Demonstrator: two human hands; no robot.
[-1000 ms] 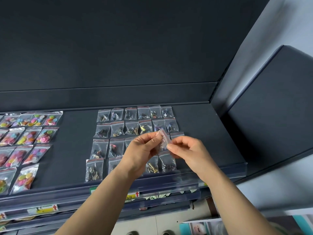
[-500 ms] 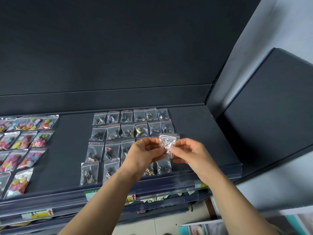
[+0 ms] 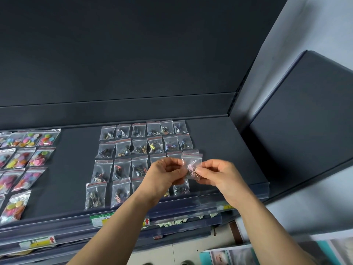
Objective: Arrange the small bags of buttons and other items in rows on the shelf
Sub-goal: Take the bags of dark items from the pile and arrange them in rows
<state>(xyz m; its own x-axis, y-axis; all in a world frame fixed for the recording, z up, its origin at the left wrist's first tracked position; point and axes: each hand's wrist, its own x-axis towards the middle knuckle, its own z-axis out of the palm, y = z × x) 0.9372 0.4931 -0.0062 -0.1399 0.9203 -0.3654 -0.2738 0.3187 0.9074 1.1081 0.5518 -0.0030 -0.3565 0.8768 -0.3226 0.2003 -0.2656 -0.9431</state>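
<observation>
Both hands hold one small clear zip bag (image 3: pixel 192 163) with a red seal strip and small metal pieces inside, just above the dark shelf (image 3: pixel 215 142). My left hand (image 3: pixel 165 175) pinches its left edge and my right hand (image 3: pixel 219 174) pinches its right side. Below and behind them, several similar small bags of dark metal items (image 3: pixel 141 146) lie in rows; my hands hide part of the two front rows. To the left, rows of bags of coloured buttons (image 3: pixel 24 159) lie on the same shelf.
A clear plastic rail with price labels (image 3: pixel 200 204) runs along the shelf's front edge, with lower shelves beneath. A dark side panel (image 3: pixel 298 131) closes the shelf on the right. Bare shelf surface separates the two bag groups (image 3: pixel 76 159).
The held bag has turned more upright and flat toward me, and both hands have shifted slightly; the view has drifted a little.
</observation>
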